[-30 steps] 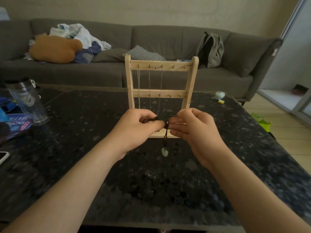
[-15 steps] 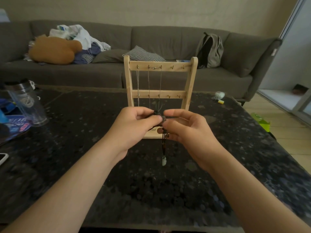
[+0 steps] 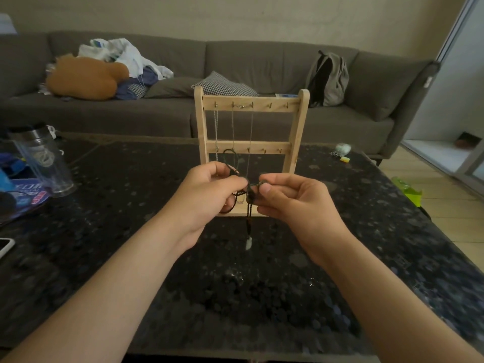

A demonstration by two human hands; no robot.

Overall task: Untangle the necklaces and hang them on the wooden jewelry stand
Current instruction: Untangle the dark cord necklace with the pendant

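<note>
Both hands are raised over the tabletop (image 3: 262, 289), close together, each pinching the same black cord necklace (image 3: 248, 203). The left hand (image 3: 209, 191) has its fingers curled and nips the cord between thumb and forefinger; the right hand (image 3: 292, 201) does the same just at 3 o'clock of it, so the fingertips nearly meet. From that pinch the cord drops straight to 6 o'clock and ends in a small pale pendant (image 3: 248, 242) hanging between the wrists; I cannot tell whether it touches the tabletop. One loop of cord rises at 12 o'clock of the left hand, another sags under its palm. The wooden jewelry stand (image 3: 251, 107) is upright directly behind the hands at 12 o'clock, with thin chains (image 3: 216, 127) hanging from hooks on the left part of its top bar. A clear cup (image 3: 43, 166) stands at 9 o'clock, well apart.
</note>
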